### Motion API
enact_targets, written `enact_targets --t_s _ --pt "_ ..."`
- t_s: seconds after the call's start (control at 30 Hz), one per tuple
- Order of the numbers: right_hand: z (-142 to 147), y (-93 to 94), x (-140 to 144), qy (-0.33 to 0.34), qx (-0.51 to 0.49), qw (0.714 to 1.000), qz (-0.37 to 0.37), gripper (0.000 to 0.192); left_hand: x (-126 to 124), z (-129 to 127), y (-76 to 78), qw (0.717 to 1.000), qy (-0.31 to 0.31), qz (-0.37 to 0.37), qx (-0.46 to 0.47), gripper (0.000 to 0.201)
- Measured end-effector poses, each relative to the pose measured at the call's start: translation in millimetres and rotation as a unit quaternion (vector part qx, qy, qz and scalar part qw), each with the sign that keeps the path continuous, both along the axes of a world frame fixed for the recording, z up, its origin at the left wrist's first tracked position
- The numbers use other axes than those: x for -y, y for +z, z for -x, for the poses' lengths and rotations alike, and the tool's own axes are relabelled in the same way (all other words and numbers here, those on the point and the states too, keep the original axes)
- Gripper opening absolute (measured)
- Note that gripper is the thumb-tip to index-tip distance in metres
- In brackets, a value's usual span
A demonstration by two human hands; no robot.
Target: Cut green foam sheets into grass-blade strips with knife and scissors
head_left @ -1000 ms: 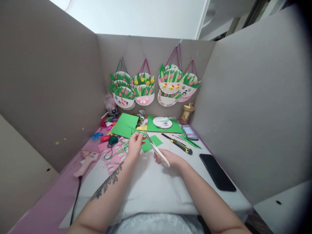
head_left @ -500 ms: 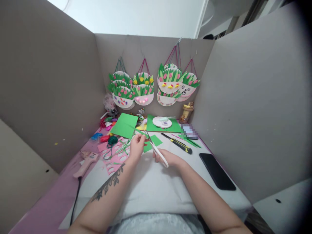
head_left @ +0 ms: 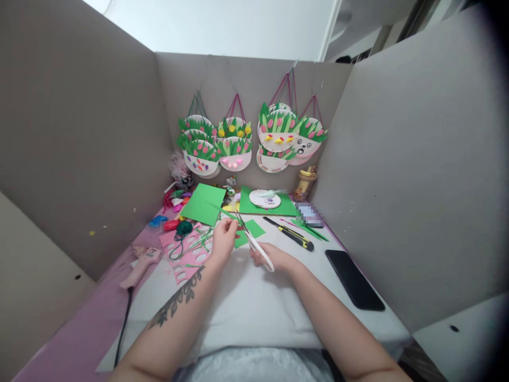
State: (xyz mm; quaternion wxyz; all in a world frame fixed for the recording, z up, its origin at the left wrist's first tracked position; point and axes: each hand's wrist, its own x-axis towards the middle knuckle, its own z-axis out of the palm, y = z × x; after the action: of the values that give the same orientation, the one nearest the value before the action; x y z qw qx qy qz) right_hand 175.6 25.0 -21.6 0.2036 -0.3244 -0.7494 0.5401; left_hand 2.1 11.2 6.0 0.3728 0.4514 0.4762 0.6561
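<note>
My right hand (head_left: 264, 254) is wrapped round the white handles of a pair of scissors (head_left: 259, 248), whose blades point up and left. Close to the blades, my left hand (head_left: 225, 233) pinches a narrow strip of green paper (head_left: 227, 213) that slants up to the left. The blades lie right beside the left fingertips and the strip; whether they touch the paper I cannot tell. Beneath and behind the hands lies a cut piece of green paper (head_left: 255, 229) on the white table cover. The left fingers partly hide the strip's lower end.
At left are a pink glue gun (head_left: 140, 268), pink paper with cut-out holes (head_left: 194, 256) and dark green yarn (head_left: 184, 228). Green sheets (head_left: 203, 203) and paper plates (head_left: 264, 199) lie behind. A utility knife (head_left: 292, 236) and black phone (head_left: 353, 278) are at right. Decorated paper-plate baskets (head_left: 201, 164) hang on the back panel.
The hands, scissors and paper strip hold nearly the same position. Only a very slight shift of the camera view shows.
</note>
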Motion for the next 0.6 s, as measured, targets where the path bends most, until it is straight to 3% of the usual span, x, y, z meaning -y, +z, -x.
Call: enact_targets --t_s 0.4,0.6 --pt "-2.6 -1.8 -2.1 0.000 0.009 0.999 -0.032 0.009 0.0 4.1 5.4 1.000 -0.003 0.001 0.002 0.026" --pt "-1.5 -1.9 -0.9 -0.016 -0.008 1.000 0.024 0.011 -1.7 4.5 3.5 1.000 -0.008 -0.002 0.011 0.027"
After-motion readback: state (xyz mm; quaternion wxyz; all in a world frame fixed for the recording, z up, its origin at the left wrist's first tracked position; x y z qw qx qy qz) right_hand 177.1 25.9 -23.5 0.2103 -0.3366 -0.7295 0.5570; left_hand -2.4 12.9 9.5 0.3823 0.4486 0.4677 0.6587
